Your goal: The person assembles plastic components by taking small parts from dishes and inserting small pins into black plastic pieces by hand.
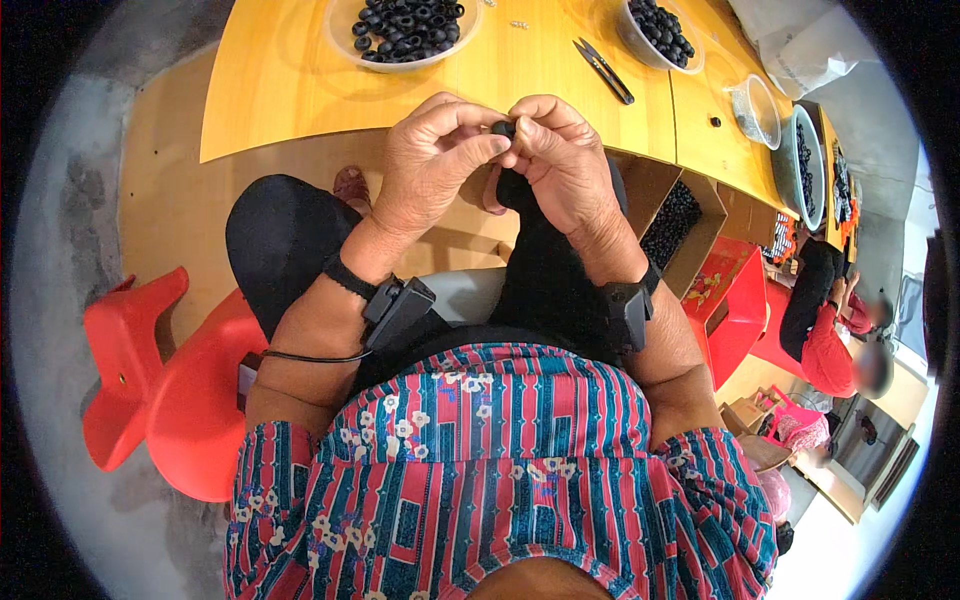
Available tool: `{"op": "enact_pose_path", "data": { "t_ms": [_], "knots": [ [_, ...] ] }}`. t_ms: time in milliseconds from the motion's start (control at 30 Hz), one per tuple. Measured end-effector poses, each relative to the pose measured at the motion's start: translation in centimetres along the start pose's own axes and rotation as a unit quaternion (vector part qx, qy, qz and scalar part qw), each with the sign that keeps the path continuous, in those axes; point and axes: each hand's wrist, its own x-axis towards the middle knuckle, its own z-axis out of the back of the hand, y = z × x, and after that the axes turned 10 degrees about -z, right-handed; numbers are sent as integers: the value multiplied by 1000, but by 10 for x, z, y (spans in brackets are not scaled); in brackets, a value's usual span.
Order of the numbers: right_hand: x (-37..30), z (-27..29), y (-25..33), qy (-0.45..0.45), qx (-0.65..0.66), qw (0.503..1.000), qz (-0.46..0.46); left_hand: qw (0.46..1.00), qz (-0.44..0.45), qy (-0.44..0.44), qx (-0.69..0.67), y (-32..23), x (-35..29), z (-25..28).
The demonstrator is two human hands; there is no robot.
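Between my two hands, just off the table's near edge, is a small round black piece [503, 129]. Thumb and forefinger of my left hand [432, 150] pinch it from the left. My right hand [562, 155] closes on its other side with thumb and forefinger, and the fingertips hide part of it. Beyond the hands a clear bowl [405, 64] holds many black ring-like pieces [410, 22]. Small black-handled thread snips [605, 72] lie on the yellow table [520, 80] to the right.
A second bowl of black pieces [660, 35] stands farther right, near an empty clear tub [757, 112] and a large basin [808, 165]. An open cardboard box [682, 225] of black pieces sits below the table. Red stools [205, 410] are at left; other people [835, 340] sit at far right.
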Motion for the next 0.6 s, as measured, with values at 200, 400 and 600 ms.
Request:
{"op": "enact_pose_path", "data": {
  "t_ms": [200, 400, 600],
  "knots": [
    [2, 1, 1, -45, -114, 992, 41, 995, 83, 5, -55, -1, -4, 2],
    [4, 7, 4, -38, -168, 983, 66, 980, 143, 1, -137, 1, -4, 1],
    [4, 7, 4, -47, -262, 956, 122, 940, 225, 6, -256, 2, -5, 3]
  ]
}}
